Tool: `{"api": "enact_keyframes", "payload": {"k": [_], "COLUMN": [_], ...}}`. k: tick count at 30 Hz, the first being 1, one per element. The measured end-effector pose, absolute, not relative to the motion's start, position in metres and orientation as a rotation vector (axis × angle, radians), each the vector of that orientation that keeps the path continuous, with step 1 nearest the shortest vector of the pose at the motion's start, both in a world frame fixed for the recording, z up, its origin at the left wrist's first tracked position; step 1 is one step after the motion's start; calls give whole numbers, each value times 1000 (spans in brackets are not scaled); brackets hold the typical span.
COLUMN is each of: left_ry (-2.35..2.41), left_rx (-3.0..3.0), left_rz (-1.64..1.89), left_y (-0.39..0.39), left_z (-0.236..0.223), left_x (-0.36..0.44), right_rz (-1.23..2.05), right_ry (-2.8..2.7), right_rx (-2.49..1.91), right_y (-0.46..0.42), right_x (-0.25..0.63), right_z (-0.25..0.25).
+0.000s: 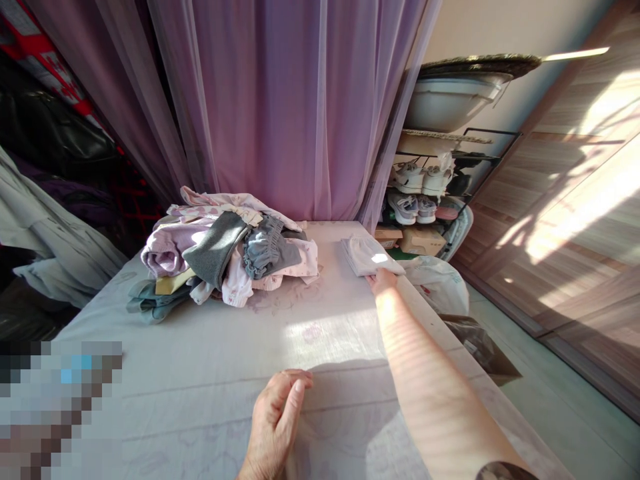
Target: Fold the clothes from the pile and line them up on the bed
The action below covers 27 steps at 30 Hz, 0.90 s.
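A folded whitish garment lies flat near the right edge of the cloth-covered surface. My right hand, arm stretched forward, grips its near edge, and part of the fingers is hidden by the fabric. My left hand rests low in the middle of the surface, its fingers loosely curled together with the thumb beside them and nothing visible in them. Beyond it on the left sits a heap of clothes, with a dark grey garment, grey gathered shorts and a rolled lilac piece.
The surface has a pale floral cover. Purple curtains hang at its far edge. To the right stand a rack with shoes, a white basin, a plastic bag and a cardboard box on the floor.
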<state>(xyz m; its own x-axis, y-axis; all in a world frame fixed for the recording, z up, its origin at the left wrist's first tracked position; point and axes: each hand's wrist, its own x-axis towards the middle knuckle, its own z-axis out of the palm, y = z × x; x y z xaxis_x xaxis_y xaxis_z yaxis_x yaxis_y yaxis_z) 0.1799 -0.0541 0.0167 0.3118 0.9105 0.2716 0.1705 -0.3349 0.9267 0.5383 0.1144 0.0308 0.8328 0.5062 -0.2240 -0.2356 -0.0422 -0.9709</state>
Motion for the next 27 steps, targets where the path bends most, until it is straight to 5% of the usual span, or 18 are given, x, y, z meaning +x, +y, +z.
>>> {"api": "enact_keyframes", "payload": {"k": [17,23,27], "left_ry": [996,1001,1006], "left_rx": [1747,1770,1785], "left_rz": [1066,1054,1046], "left_y": [-53,-53,-53], "left_z": [19,19,20], "left_x": [180,181,181], "right_rz": [275,-140,-88], "right_ry": [-232,-918,-1326], "right_rx": [-1869,-2313,-2554], "right_y": [94,86,92], "right_x": [513,502,507], "right_z": [34,28,23]}}
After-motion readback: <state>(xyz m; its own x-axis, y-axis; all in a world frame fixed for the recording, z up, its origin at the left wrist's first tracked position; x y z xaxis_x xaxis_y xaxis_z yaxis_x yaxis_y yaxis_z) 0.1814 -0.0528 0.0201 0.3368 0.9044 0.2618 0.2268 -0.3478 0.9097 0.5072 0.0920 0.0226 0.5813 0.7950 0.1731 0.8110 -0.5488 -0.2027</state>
